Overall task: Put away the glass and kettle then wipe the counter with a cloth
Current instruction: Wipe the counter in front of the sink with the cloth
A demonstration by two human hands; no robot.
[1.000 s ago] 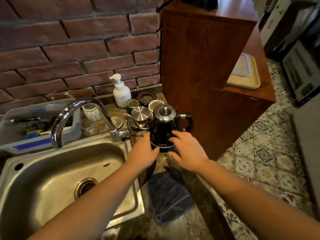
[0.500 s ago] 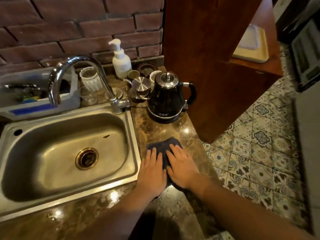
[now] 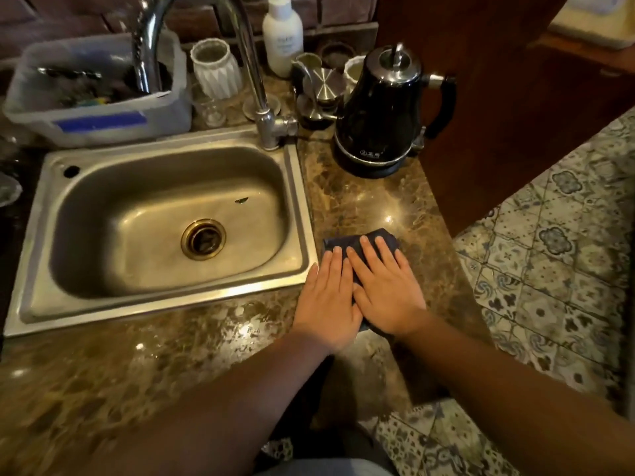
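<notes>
Marble counter (image 3: 360,207) now lies under our wiping: our left hand (image 3: 328,297) and right hand (image 3: 385,286), a second ago at the kettle (image 3: 381,108), press flat, fingers spread, on the dark cloth (image 3: 357,242). Kettle parked at the back; its base logo is unreadable.

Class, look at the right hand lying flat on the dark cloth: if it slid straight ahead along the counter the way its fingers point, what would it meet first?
The right hand points slightly left of the kettle. Past the cloth lies bare counter, so probably the kettle's base first; depth is uncertain.
</notes>
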